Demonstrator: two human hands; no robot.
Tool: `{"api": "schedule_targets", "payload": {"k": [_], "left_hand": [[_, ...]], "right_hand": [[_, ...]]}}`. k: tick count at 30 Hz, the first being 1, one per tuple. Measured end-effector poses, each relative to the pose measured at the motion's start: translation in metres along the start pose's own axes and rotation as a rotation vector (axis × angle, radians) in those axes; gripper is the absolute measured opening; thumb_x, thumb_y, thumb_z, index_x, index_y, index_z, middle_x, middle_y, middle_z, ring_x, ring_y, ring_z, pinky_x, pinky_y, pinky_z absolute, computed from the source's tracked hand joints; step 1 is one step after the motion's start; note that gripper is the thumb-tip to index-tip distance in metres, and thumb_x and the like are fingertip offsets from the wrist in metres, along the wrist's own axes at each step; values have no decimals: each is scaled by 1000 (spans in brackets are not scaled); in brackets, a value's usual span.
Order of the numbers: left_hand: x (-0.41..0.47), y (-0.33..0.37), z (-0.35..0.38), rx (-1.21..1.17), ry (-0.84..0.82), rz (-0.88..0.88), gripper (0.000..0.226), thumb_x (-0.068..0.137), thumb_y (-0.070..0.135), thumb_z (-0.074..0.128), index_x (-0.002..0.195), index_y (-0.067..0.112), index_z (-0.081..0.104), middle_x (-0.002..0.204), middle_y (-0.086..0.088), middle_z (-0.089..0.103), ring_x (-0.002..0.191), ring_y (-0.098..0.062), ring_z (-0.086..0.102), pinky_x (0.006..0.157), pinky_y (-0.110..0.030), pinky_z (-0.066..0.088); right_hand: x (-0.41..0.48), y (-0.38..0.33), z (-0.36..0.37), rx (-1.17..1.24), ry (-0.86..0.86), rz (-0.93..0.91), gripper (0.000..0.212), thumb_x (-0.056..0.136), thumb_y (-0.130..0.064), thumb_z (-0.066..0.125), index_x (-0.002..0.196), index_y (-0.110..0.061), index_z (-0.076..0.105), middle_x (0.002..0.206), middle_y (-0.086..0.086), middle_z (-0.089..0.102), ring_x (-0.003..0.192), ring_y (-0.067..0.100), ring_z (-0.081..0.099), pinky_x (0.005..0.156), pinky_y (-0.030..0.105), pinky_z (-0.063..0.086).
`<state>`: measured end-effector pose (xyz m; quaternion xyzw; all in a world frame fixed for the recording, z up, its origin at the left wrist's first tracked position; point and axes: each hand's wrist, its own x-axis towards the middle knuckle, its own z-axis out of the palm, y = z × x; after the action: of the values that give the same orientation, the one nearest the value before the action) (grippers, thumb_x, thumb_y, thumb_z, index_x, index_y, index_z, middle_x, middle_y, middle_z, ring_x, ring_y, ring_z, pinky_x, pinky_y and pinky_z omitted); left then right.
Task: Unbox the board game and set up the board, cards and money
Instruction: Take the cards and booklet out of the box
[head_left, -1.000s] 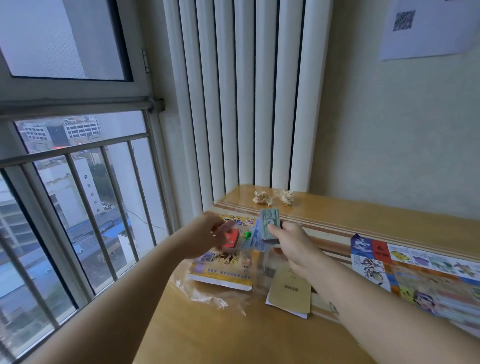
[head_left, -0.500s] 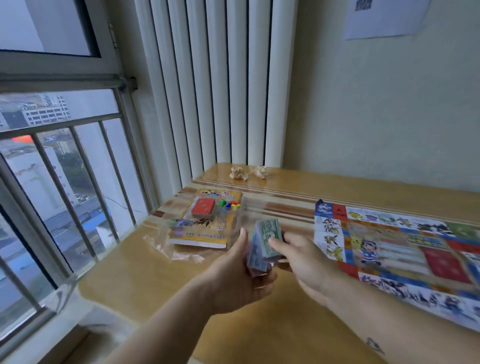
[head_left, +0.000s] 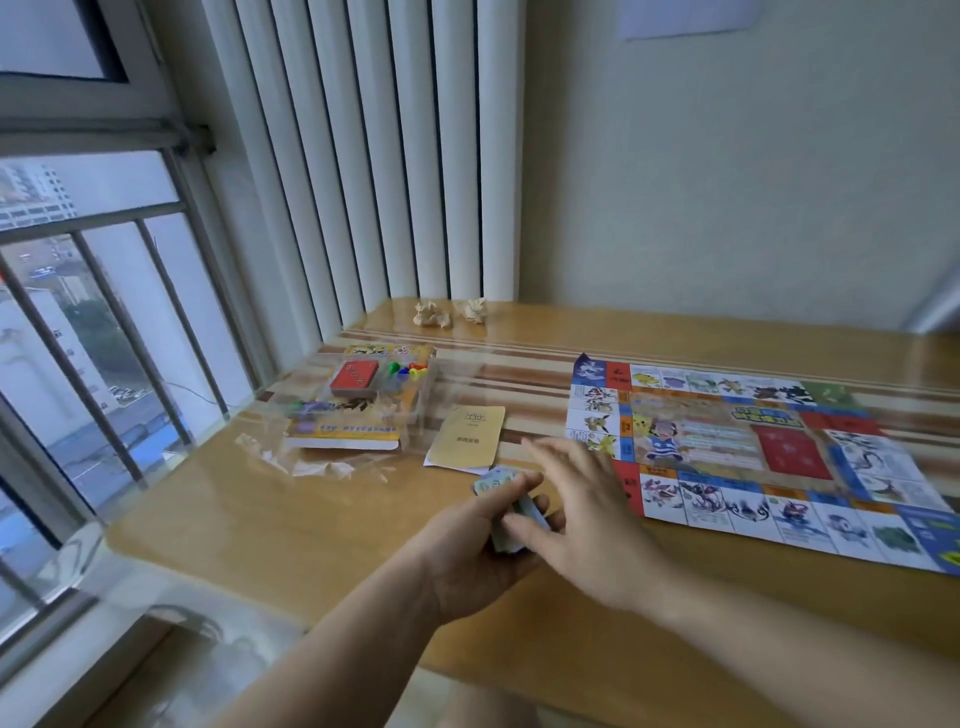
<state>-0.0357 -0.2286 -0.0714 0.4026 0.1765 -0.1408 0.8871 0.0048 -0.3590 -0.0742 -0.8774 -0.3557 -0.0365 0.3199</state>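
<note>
On the left, a barred window (head_left: 93, 322) letting in flat grey daylight, with city buildings (head_left: 36, 202) outside. In the corner, tall white vertical slats (head_left: 374, 156) beside a pale cream wall (head_left: 727, 182) with a sheet of paper (head_left: 685, 15) high up. Below, a glossy light wooden table (head_left: 260, 519) against that wall.

Wooden table (head_left: 311, 535), seen from its near side. Two crumpled paper balls (head_left: 431, 315) lie at 11 o'clock, below white vertical slats (head_left: 395, 156). Barred window (head_left: 104, 322) at 9 o'clock; paper sheet (head_left: 685, 18) on the wall (head_left: 727, 182) at 1 o'clock.
</note>
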Motion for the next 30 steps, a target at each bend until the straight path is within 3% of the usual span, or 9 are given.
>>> {"api": "schedule_targets", "payload": {"k": [3,5,9,14,18,21,23,27,30], "left_hand": [[-3,0,2,31,25,-47,16,79,10,63,93,2,62,83,-14,62,64,-23,67,54,-29,57],[-3,-4,4,117,29,-46,12,83,11,61,92,2,62,78,-13,67,66,-22,68,56,-29,57],[-3,-7,6,290,-43,-27,14,94,13,49,95,10,62,78,-5,71,73,-14,69,64,-28,54],[-4,-5,-3,360,-98,-23,16,87,7,54,90,10,70,92,-10,67,88,-19,63,85,-35,49],[-2,-5,-17,1249,29,370,32,90,13,59,122,8,57,105,7,47,103,-16,53,87,-18,36],[0,2,-30,1484,-18,417,45,87,27,64,127,8,53,111,-4,55,108,-21,53,93,-24,37],[-5,5,-35,1338,-89,298,50,82,30,66,123,5,54,112,-11,57,106,-24,54,101,-31,39],[-20,19,-49,704,-11,143,9,92,5,54,97,10,59,90,-8,63,81,-18,63,79,-31,54],[-26,29,-69,897,144,183,23,90,4,57,112,3,60,103,-18,66,94,-31,66,85,-40,56]], "right_hand": [[1,-2,-20,-88,-255,-133,112,75,-54,71,148,-37,-12,153,-23,-5,136,-8,-7,111,16,0],[4,-4,-24,-217,-371,-197,120,73,-52,74,145,-38,-21,154,-20,0,135,-9,-3,105,9,-1],[8,-6,-20,-250,-373,-229,111,78,-42,72,148,-40,-13,145,-10,31,132,7,28,101,17,24],[9,-2,-22,-152,-326,-217,93,82,-34,69,147,-47,3,142,-10,33,127,10,38,99,25,39],[10,-6,-15,-212,-306,-296,87,82,-40,67,148,-45,10,135,-14,30,123,2,29,87,9,24],[14,-11,-9,-185,-289,-294,73,85,-34,65,147,-33,26,128,-8,36,121,5,32,89,5,23],[18,-16,0,-184,-293,-294,70,86,-35,64,146,-27,29,127,-4,36,123,9,31,97,13,24],[29,-26,25,-178,-319,-232,70,88,-37,61,147,-22,26,132,1,34,129,16,27,104,23,22],[40,-34,46,-182,-376,-159,73,88,-39,61,148,-21,23,137,4,32,133,20,24,109,29,22]]}}
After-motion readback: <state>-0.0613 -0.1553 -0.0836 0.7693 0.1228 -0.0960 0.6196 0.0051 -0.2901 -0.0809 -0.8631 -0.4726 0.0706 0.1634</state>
